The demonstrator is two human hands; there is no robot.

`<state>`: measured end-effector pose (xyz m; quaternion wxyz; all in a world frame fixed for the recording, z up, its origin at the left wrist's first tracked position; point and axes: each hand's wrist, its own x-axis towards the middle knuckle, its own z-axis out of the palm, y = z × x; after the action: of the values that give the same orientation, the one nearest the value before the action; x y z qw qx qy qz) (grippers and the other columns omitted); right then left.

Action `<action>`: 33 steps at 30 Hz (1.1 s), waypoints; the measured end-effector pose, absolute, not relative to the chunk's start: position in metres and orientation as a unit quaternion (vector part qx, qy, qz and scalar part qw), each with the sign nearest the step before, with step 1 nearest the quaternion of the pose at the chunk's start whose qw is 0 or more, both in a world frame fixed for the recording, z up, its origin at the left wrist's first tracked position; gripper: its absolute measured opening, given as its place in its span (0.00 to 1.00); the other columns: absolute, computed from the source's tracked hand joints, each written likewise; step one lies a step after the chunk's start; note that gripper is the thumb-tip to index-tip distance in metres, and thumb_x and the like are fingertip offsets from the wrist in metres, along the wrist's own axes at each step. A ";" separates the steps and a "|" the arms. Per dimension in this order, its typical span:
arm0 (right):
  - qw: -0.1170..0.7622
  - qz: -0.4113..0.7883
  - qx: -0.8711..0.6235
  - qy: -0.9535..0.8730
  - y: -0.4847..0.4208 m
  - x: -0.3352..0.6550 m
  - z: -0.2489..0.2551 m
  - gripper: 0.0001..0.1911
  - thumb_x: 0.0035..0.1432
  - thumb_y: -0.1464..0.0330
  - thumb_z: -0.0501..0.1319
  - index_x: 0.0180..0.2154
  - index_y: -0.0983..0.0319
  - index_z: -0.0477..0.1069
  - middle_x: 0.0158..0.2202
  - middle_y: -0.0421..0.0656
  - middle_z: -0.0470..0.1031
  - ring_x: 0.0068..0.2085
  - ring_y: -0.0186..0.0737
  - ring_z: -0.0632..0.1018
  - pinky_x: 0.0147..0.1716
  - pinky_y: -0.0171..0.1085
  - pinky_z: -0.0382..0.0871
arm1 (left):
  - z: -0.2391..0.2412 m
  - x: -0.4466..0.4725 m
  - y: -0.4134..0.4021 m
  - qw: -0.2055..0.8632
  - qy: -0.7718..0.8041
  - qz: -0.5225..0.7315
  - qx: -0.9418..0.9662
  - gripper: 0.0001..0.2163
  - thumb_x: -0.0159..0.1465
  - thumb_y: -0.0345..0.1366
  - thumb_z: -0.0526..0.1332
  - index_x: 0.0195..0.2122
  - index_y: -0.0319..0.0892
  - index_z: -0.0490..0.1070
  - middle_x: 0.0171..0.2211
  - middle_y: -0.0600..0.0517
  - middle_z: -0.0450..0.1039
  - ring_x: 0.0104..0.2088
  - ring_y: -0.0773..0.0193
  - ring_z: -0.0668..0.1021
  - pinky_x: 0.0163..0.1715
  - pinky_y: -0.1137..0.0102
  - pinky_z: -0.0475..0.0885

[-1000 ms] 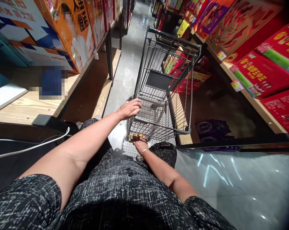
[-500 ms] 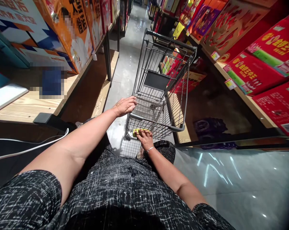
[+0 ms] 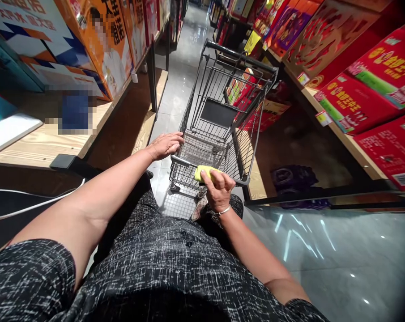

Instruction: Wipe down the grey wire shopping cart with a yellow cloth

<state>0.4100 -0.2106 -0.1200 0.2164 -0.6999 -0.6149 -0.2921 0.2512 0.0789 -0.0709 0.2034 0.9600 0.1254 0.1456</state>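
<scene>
A metal shopping cart (image 3: 219,112) stands in front of me, its near rim toward my body. My left hand (image 3: 165,145) is closed over the cart's left side rim near the front corner; its fingertips are partly hidden over the edge. A folded yellow cloth (image 3: 204,172) lies against the near rim, pinched in my right hand (image 3: 219,190) between thumb and fingers. A thin bracelet (image 3: 224,210) circles my right wrist. The cart's wire basket holds nothing that I can make out.
Shelves flank the aisle closely. Orange boxes (image 3: 103,44) stand on the left shelf (image 3: 84,138), red boxes (image 3: 360,105) on the right one. A white cable (image 3: 34,210) runs at the lower left. Dark purple packages (image 3: 294,176) lie low on the right.
My right hand has risen and moved right, bringing the yellow cloth up to the near rim. My left hand and the cart's near left corner have shifted slightly left.
</scene>
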 end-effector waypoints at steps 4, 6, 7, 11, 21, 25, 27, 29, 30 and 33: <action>0.105 -0.156 -0.738 -0.648 -0.217 0.397 -0.161 0.21 0.66 0.68 0.61 0.57 0.42 0.73 0.55 0.43 0.74 0.54 0.46 0.65 0.52 0.47 0.59 | -0.070 0.245 0.081 0.206 0.115 0.148 0.960 0.18 0.72 0.40 0.46 0.42 0.45 0.77 0.60 0.49 0.72 0.70 0.55 0.61 0.64 0.54 0.60; 0.040 -0.078 -0.750 -0.655 -0.217 0.388 -0.180 0.19 0.65 0.67 0.62 0.56 0.44 0.75 0.55 0.43 0.74 0.53 0.47 0.66 0.51 0.47 0.60 | -0.068 0.243 0.076 0.205 0.123 0.161 0.958 0.18 0.72 0.40 0.47 0.44 0.43 0.77 0.60 0.47 0.72 0.70 0.53 0.61 0.64 0.53 0.61; 0.021 -0.055 -0.751 -0.658 -0.217 0.383 -0.184 0.19 0.65 0.67 0.63 0.56 0.45 0.75 0.55 0.43 0.74 0.53 0.47 0.66 0.51 0.46 0.61 | -0.067 0.242 0.071 0.203 0.130 0.172 0.955 0.17 0.72 0.40 0.48 0.46 0.43 0.76 0.60 0.46 0.72 0.69 0.52 0.62 0.63 0.52 0.61; 0.084 -0.093 -0.725 -0.677 -0.213 0.379 -0.151 0.21 0.66 0.69 0.61 0.58 0.45 0.74 0.56 0.44 0.74 0.54 0.47 0.66 0.51 0.44 0.62 | -0.062 0.234 0.039 0.185 0.134 0.200 0.953 0.15 0.70 0.40 0.54 0.54 0.45 0.72 0.58 0.46 0.74 0.68 0.50 0.65 0.61 0.51 0.59; 0.194 -0.231 -0.751 -0.588 -0.196 0.403 -0.053 0.33 0.63 0.77 0.54 0.67 0.51 0.62 0.59 0.49 0.70 0.55 0.51 0.65 0.51 0.48 0.61 | -0.073 0.232 0.007 0.155 0.122 0.200 0.960 0.17 0.73 0.47 0.52 0.55 0.48 0.74 0.49 0.48 0.79 0.53 0.52 0.73 0.55 0.54 0.59; 0.181 -0.197 -0.751 -0.603 -0.153 0.376 -0.068 0.29 0.66 0.74 0.53 0.65 0.50 0.65 0.63 0.49 0.67 0.56 0.53 0.63 0.49 0.49 0.60 | -0.075 0.236 0.010 0.101 0.148 0.194 0.965 0.16 0.72 0.44 0.51 0.46 0.45 0.77 0.42 0.45 0.78 0.47 0.50 0.74 0.50 0.53 0.63; 0.170 -0.183 -0.753 -0.609 -0.132 0.367 -0.069 0.28 0.67 0.72 0.52 0.66 0.48 0.64 0.64 0.48 0.65 0.55 0.54 0.63 0.48 0.49 0.60 | -0.076 0.236 0.015 0.094 0.158 0.183 0.966 0.13 0.71 0.41 0.53 0.41 0.44 0.76 0.40 0.45 0.78 0.47 0.50 0.75 0.49 0.54 0.64; 0.154 -0.172 -0.751 -0.619 -0.118 0.364 -0.066 0.29 0.68 0.71 0.52 0.67 0.46 0.62 0.66 0.47 0.63 0.55 0.54 0.62 0.48 0.50 0.60 | -0.077 0.237 0.023 0.095 0.166 0.181 0.965 0.10 0.69 0.40 0.55 0.39 0.44 0.75 0.40 0.46 0.78 0.48 0.50 0.75 0.48 0.55 0.64; 0.145 -0.169 -0.746 -0.628 -0.114 0.365 -0.064 0.29 0.68 0.71 0.52 0.67 0.45 0.61 0.66 0.47 0.62 0.56 0.54 0.62 0.48 0.50 0.59 | -0.077 0.238 0.028 0.093 0.171 0.179 0.964 0.09 0.69 0.39 0.55 0.39 0.45 0.74 0.41 0.46 0.78 0.49 0.51 0.75 0.48 0.55 0.64; 0.120 -0.174 -0.720 -0.661 -0.116 0.375 -0.058 0.28 0.69 0.71 0.52 0.66 0.43 0.62 0.66 0.45 0.62 0.56 0.53 0.61 0.48 0.50 0.58 | -0.075 0.240 0.045 0.083 0.173 0.170 0.967 0.10 0.69 0.40 0.54 0.38 0.45 0.73 0.41 0.46 0.78 0.49 0.50 0.74 0.47 0.55 0.63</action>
<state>0.3754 -0.1164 -0.0583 0.1196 -0.7199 -0.6613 -0.1737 0.2402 0.0451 -0.0754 0.0832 0.9665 0.1734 0.1699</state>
